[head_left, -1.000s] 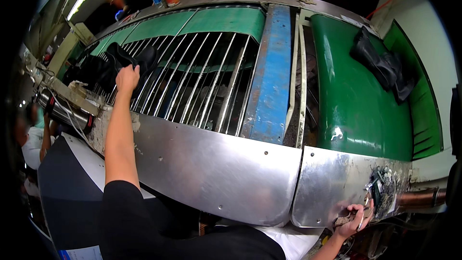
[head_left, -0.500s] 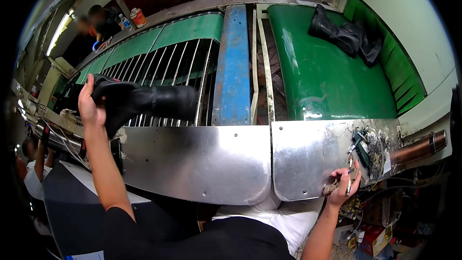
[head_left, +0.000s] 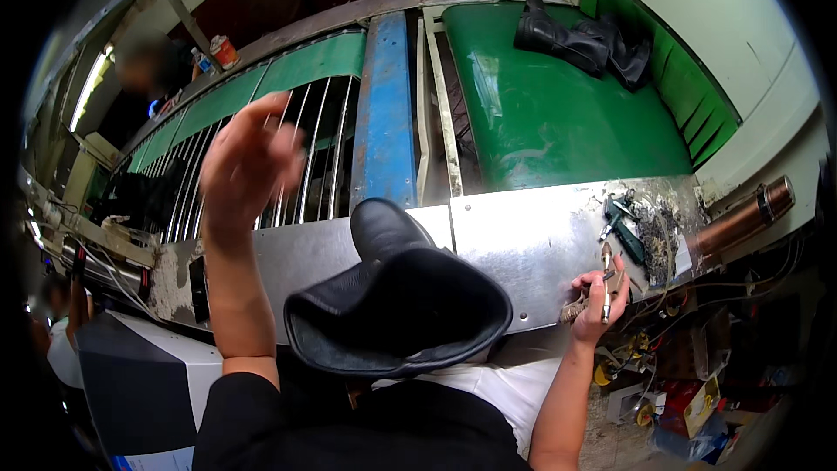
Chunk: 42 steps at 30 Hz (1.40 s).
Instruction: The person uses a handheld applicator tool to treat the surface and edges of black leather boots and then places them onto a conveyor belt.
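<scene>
Closest of all, a black boot (head_left: 397, 288) sits at the middle of the dial, over the near edge of the metal tabletop (head_left: 558, 253) and just in front of the white trousers (head_left: 523, 392), its wide mouth turned toward the wearer and its foot pointing to twelve o'clock. At three o'clock from it, the right hand (head_left: 602, 296) pinches a slim metal tool (head_left: 606, 301) between thumb and bent fingers; a rough brown piece (head_left: 573, 310) pokes out beside them (what it is, I cannot tell). The left hand (head_left: 253, 161), between ten and eleven o'clock, is raised apart from the boot, its fingers somewhat curled but too blurred to tell whether they press together. Toward half past two, a green-handled tool (head_left: 628, 242) lies on the metal beside dark crumbs (head_left: 658, 240). Farther out, shiny rods (head_left: 311, 148) run at eleven, a worn blue beam (head_left: 384, 113) at twelve and a green belt (head_left: 558, 113) at one, with more black boots (head_left: 558, 42) lying on its far part. Beyond the rods, at eleven, stands an orange can (head_left: 224, 52) beside a bottle (head_left: 202, 59).
</scene>
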Tool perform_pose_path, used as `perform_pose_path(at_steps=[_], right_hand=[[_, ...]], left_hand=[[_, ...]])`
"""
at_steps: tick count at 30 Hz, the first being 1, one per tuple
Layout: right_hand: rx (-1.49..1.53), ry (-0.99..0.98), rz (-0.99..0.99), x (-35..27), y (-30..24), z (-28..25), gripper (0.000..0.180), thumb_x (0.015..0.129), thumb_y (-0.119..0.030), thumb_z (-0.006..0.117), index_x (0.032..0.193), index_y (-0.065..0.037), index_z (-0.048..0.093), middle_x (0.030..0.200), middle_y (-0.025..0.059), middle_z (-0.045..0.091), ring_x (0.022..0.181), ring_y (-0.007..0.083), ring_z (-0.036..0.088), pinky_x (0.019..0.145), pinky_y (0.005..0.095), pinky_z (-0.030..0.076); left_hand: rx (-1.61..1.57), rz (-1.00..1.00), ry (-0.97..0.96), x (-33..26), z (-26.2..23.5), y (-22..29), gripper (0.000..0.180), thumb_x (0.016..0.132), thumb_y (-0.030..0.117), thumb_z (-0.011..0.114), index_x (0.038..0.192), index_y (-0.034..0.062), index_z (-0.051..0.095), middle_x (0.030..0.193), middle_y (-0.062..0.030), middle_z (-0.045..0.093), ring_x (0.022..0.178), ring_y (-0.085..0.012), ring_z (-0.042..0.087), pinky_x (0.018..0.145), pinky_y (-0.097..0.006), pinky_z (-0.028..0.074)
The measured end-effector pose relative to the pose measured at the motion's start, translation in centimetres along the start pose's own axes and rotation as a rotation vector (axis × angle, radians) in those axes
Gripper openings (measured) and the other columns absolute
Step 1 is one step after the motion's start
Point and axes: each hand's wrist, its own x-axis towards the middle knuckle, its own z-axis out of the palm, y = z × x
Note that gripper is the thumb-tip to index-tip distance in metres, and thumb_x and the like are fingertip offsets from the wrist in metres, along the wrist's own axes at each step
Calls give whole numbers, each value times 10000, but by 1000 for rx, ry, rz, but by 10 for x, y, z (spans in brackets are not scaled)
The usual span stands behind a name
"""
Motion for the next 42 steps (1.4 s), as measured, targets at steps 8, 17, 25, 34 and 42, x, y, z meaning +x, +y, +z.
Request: perform_pose_path(at_steps=[8, 17, 25, 34, 42], right_hand=[[8, -34, 5, -2, 1, 8, 527, 864, -84, 520, 1343, 108, 414, 779, 90, 595, 671, 159, 589, 699, 303, 517], [11, -52, -3, 2, 2, 7, 522, 880, -95, 543, 1344, 108, 415, 820, 102, 598, 697, 166, 597, 692, 310, 528], [-42, -121, 116, -3, -9, -4, 533, 896, -149, 593, 1337, 104, 433, 837, 94, 629, 737, 178, 632, 715, 310, 531], [170, -601, -3, -40, -85, 77, 513, 842, -38, 595, 1315, 116, 471, 844, 173, 645, 684, 196, 635, 637, 320, 535], [127, -735, -217, 9, -115, 166, 454, 783, 22, 634, 1235, 32, 600, 780, 67, 675, 657, 98, 640, 644, 239, 513]], left_hand=[[982, -909, 401, -42, -69, -154, 583, 936, 510, 588, 1199, -7, 639, 1031, -132, 681, 873, -217, 643, 827, -324, 498], [221, -240, 634, -37, 32, -116, 650, 766, 217, 821, 1254, -54, 486, 1077, -118, 638, 957, -171, 639, 868, -295, 520], [516, 260, 115, 6, 84, -44, 819, 630, 219, 903, 1293, -28, 490, 1111, -146, 622, 1003, -208, 647, 923, -307, 516], [502, 175, 181, 26, 44, -72, 768, 724, 384, 830, 1306, -11, 522, 1099, -104, 636, 1023, -177, 626, 944, -307, 486], [488, 143, 211, 40, 32, -77, 787, 727, 446, 815, 1298, -19, 539, 1108, -113, 642, 1017, -184, 631, 946, -308, 483]])
